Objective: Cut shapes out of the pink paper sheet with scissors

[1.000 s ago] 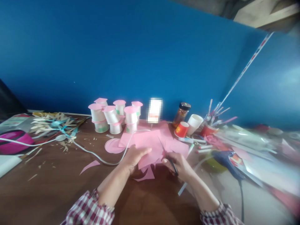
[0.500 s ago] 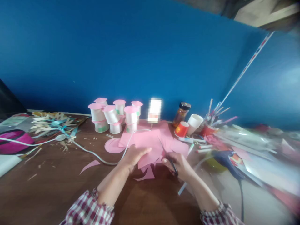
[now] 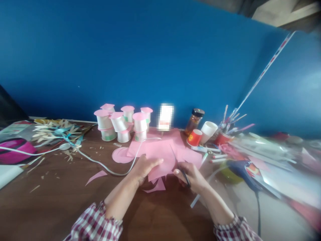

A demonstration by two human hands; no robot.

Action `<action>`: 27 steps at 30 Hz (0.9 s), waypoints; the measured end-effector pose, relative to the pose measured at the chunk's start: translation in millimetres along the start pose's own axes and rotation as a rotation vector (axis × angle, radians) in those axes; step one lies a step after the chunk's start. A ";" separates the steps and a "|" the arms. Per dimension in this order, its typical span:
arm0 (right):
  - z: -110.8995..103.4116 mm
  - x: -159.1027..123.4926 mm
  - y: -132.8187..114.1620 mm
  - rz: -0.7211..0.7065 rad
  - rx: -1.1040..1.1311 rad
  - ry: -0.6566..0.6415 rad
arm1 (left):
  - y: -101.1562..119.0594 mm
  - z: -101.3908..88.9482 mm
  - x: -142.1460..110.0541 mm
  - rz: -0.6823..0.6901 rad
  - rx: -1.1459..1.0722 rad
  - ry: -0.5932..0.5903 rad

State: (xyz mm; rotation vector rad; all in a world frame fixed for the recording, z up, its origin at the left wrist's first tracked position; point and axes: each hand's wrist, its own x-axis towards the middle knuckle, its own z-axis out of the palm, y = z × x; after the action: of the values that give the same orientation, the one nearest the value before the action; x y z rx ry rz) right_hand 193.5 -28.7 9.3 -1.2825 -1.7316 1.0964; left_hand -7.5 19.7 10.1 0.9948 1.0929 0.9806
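Observation:
My left hand [image 3: 145,168] is closed on a sheet of pink paper [image 3: 160,154], thumb on top and fingers beneath. In my right hand [image 3: 191,176] is a pair of dark-handled scissors [image 3: 184,174], its blades against the right side of that sheet. Below the paper, pink offcuts [image 3: 157,185] lie on the brown table, and a curved pink strip [image 3: 96,176] rests farther left. Pink paper discs [image 3: 120,155] lie beside my left hand. More pink sheets [image 3: 189,156] spread out behind the one I hold.
White paper cups with pink tops [image 3: 140,123] stand stacked at the back. To their right are a dark-lidded jar [image 3: 195,120], a red cup [image 3: 194,137] and a white cup [image 3: 209,131]. A blue glue gun [image 3: 242,174] lies on the right; a white cable [image 3: 100,166] crosses the left.
The held sheet has shifted very slightly at the scissor blades. Both hands keep nearly the same place and grip.

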 end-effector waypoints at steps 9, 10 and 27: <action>-0.1 -0.5 3.2 0.000 -0.007 0.015 | 4.5 1.2 -2.3 -0.029 -0.010 0.010; -0.2 -0.4 3.0 0.000 -0.009 0.014 | 3.9 0.7 -2.0 -0.028 -0.006 0.016; -5.3 -1.3 -3.9 0.022 -0.081 -0.018 | 14.3 2.9 -6.2 -0.082 -0.012 0.052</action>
State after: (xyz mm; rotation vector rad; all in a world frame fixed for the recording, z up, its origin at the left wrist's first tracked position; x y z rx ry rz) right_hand 197.1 -29.4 14.9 -1.3474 -1.7949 1.0628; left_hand -7.6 16.9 25.7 0.9121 1.1613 0.9500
